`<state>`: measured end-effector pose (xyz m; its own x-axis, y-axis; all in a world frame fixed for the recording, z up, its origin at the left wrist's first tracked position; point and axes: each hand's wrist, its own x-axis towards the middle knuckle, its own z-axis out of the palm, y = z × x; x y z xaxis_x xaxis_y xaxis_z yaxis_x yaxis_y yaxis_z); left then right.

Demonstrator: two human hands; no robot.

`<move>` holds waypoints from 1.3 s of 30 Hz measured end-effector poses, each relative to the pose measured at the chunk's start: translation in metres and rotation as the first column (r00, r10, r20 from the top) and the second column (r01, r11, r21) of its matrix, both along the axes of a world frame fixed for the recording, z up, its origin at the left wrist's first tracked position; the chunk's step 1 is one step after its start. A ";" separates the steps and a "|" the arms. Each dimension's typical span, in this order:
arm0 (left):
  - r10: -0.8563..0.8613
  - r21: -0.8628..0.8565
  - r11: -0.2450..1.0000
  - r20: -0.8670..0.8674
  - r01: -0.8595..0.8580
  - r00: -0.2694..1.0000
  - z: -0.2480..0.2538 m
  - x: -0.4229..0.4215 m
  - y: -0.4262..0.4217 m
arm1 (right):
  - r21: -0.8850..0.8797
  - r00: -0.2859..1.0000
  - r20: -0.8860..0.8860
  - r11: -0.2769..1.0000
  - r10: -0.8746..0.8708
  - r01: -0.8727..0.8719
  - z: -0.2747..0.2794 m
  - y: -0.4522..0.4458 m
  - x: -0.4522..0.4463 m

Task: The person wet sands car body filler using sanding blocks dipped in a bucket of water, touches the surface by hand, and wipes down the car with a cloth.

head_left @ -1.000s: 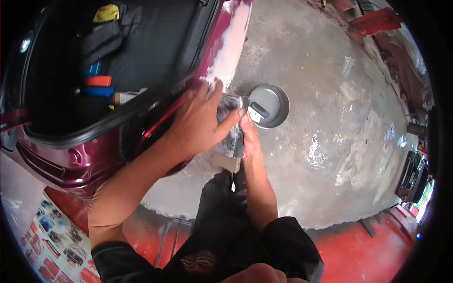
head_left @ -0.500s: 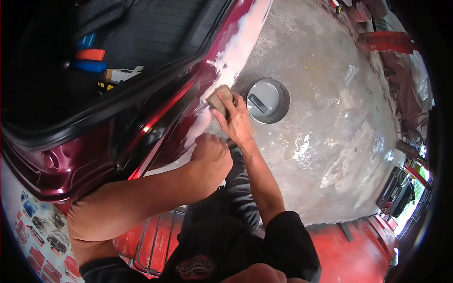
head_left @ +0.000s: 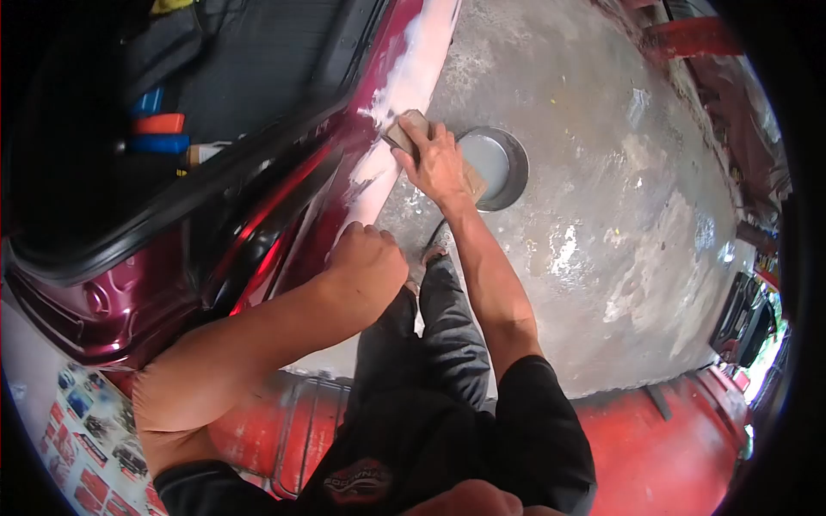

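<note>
Outdoors or in, the setting is unclear, but grey concrete floor spreads out to the right of your right hand, while a maroon car body fills the space left of both hands. Its pale, filler-like patch runs away from you beyond your right hand, with a lower stretch reaching down beside your left hand. Just right of your right hand sits a round pan of cloudy liquid, near enough for a short reach.

Your left hand is narrow, fingers curled in, next to the lower end of the patch; whether it holds anything, you cannot tell from this angle. Your right hand grips a small brown block, fingers spread over its back, and the block appears to lie against the edge of the patch. Beside your right wrist, a tan piece shows only in part.

For even contact, your best hold looks to be a flat one: pressure shared across the fingers, the block's face following the panel's curve, no corner digging in. Long, overlapping strokes suit this surface better than bearing down on one spot.
</note>
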<state>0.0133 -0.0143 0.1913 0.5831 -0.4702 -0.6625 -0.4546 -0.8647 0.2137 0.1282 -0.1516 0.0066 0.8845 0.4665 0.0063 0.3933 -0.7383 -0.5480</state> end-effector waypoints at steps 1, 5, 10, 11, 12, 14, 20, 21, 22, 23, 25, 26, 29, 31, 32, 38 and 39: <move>0.000 0.002 1.000 0.013 0.000 1.000 0.001 0.001 0.002 | -0.051 1.000 0.006 0.998 -0.031 0.031 0.002 0.006 0.000; -0.013 -0.017 1.000 0.085 0.014 0.996 -0.003 -0.001 0.007 | 0.219 0.999 -0.014 0.975 0.038 -0.034 -0.010 0.000 -0.053; -0.017 -0.058 0.998 0.071 0.021 0.997 -0.001 0.000 0.008 | -0.011 1.000 0.014 1.000 -0.026 0.026 -0.001 0.002 -0.008; -0.018 -0.048 0.999 0.062 0.021 0.998 0.001 0.002 0.010 | -0.046 0.998 0.015 0.997 -0.057 0.058 0.003 0.007 -0.007; -0.014 -0.044 0.999 0.051 0.016 0.999 0.002 0.004 0.010 | 0.006 0.998 -0.026 0.998 -0.062 0.063 0.002 0.010 -0.021; -0.020 -0.052 0.998 0.032 0.022 0.999 0.000 0.004 0.010 | 0.098 0.992 -0.112 0.993 -0.060 0.071 -0.003 0.011 -0.069; -0.046 -0.077 0.996 -0.078 0.040 0.996 0.004 0.000 0.011 | -0.005 0.979 -0.173 0.994 -0.106 0.107 0.010 0.017 -0.043; -0.035 -0.083 0.996 -0.070 0.029 0.997 0.006 0.001 0.011 | -0.030 0.968 -0.190 0.987 -0.161 0.158 0.012 0.022 -0.034; -0.027 -0.091 0.996 -0.064 0.022 0.998 0.007 0.002 0.012 | -0.033 0.948 -0.236 0.977 -0.212 0.210 0.015 0.025 -0.046; -0.037 -0.110 0.993 -0.032 0.033 0.999 0.007 0.002 0.013 | 0.039 0.970 -0.166 0.982 -0.176 0.185 0.016 0.028 -0.068; -0.035 -0.154 0.987 0.010 0.036 0.999 0.004 -0.006 0.013 | 0.166 0.995 -0.037 0.981 -0.096 0.101 0.016 0.031 -0.113; -0.023 -0.147 0.989 -0.031 0.018 0.999 0.005 -0.008 0.012 | 0.207 0.996 -0.034 0.974 -0.083 0.089 0.014 0.030 -0.118; -0.022 -0.107 0.994 -0.096 0.012 0.995 0.007 0.000 0.010 | 0.144 0.987 -0.135 0.984 -0.086 0.106 0.010 0.022 -0.066; -0.029 -0.078 0.997 -0.074 0.023 0.997 0.007 0.003 0.008 | 0.097 0.975 -0.158 0.980 -0.156 0.172 0.016 0.024 -0.050; -0.018 -0.064 0.998 -0.100 0.012 0.995 0.010 0.004 0.007 | 0.071 0.966 -0.174 0.976 -0.189 0.204 0.016 0.028 -0.054; -0.007 -0.012 1.000 -0.156 0.005 0.988 0.011 0.003 0.001 | 0.139 1.000 -0.011 0.990 0.028 -0.026 0.014 0.012 -0.084; -0.016 -0.002 1.000 -0.168 0.016 0.986 0.011 0.007 0.001 | 0.071 0.997 -0.070 0.997 -0.017 0.022 0.014 0.014 -0.060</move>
<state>0.0204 -0.0130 0.2023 0.4559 -0.4793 -0.7500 -0.4263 -0.8573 0.2887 0.0683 -0.1381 0.0209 0.8928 0.4498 -0.0225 0.3385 -0.7031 -0.6253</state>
